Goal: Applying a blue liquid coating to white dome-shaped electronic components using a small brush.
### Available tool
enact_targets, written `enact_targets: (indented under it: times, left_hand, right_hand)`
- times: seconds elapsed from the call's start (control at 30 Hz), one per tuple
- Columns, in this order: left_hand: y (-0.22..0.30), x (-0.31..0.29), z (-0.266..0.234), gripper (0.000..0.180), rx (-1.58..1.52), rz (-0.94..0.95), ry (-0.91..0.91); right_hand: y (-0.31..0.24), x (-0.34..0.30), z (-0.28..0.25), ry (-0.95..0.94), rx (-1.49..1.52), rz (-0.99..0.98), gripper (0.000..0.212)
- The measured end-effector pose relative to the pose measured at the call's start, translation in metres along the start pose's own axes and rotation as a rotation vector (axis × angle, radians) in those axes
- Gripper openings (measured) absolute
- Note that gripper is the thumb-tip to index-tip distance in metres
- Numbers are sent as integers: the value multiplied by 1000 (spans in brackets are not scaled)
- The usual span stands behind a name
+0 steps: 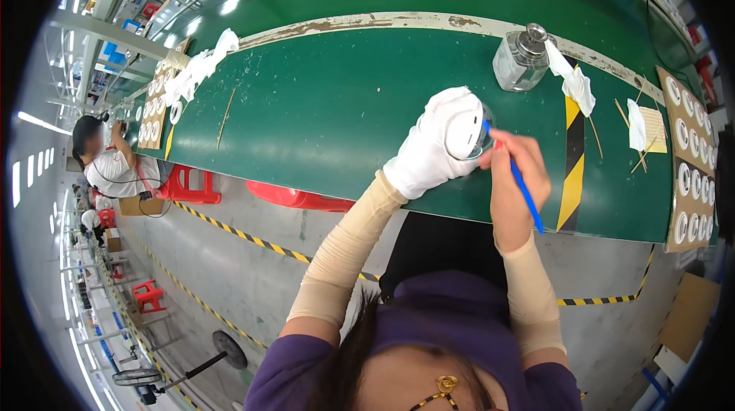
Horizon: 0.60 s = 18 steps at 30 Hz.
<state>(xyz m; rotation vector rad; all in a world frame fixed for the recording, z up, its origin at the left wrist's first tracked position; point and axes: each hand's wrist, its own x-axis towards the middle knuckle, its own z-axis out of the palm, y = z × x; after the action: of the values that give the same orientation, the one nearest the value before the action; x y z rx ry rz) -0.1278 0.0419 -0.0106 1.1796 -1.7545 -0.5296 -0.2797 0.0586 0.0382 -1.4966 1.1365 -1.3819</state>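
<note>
White, round, shallow plastic part (465, 135) with a clear rim, held above the middle of the green desk (321, 104) just near its front edge. Head view: the left hand (436, 143), in a white cloth glove, is closed around the part and cups it from the left and from behind, its face turned toward the right hand. The right hand (519, 173), bare, is closed in a pen grip on a thin blue stick-like tool (524, 190); the upper tip of the tool touches the right rim of the part, and its lower end points down and to the right past the wrist. Both forearms wear beige sleeves and enter from the lower edge.

On the far side of the desk, right of centre, stands a clear glass dispenser bottle with a metal top (521, 58); just right of it lies a crumpled white cloth (574, 81). A yellow-and-black striped tape band (572, 173) crosses the desk right of the hands. Further right lie thin wooden sticks (622, 114), a small white pad (637, 126), and a brown cardboard tray carrying rows of white rings (689, 173).

At far left, a second tray of white rings (157, 104) sits beside a heap of white cloths (200, 66). A seated person (115, 162) works there, next to a red plastic stool (191, 185).
</note>
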Motion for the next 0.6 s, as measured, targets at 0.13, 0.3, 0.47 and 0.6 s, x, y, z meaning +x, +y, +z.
enact_targets:
  times: [0.13, 0.3, 0.47, 0.6]
  left_hand:
    - [-3, -1, -1, 79, -2, 39, -2]
    - [-2, 1, 1, 78, 19, 74, 3]
    - [-4, 2, 0, 82, 8, 59, 13]
    - [3, 11, -9, 83, 14, -27, -73]
  right_hand:
    - [0, 0, 0, -10, -48, -3, 17]
    - [5, 12, 2, 2, 59, 41, 16]
    - [2, -7, -2, -21, -11, -45, 18]
    - [10, -1, -3, -36, -53, -112, 20]
